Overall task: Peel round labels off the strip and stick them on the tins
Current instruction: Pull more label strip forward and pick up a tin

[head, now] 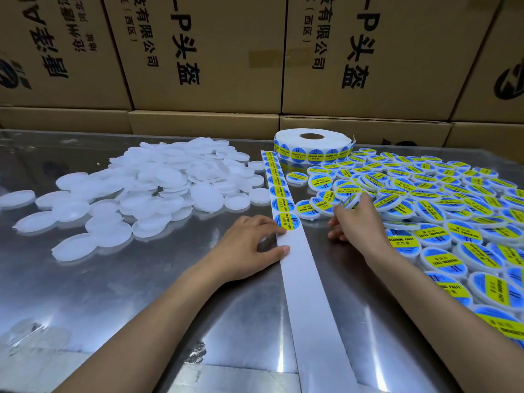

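A white backing strip (304, 268) runs from the label roll (312, 146) toward me, carrying several blue-and-yellow round labels (279, 191) on its far part. My left hand (249, 251) rests on the strip's left edge: the thumb presses the bare backing and the fingertips touch the nearest label (289, 221). My right hand (354, 222) reaches right of the strip, its outstretched fingers touching a labelled tin (350, 204) at the edge of the labelled tins (442, 211). Plain white tins (158, 188) lie heaped to the left.
The work surface is a shiny metal table (127, 293). Stacked cardboard boxes (204, 58) form a wall along its far edge. Labelled tins spread over the whole right side up to my right forearm.
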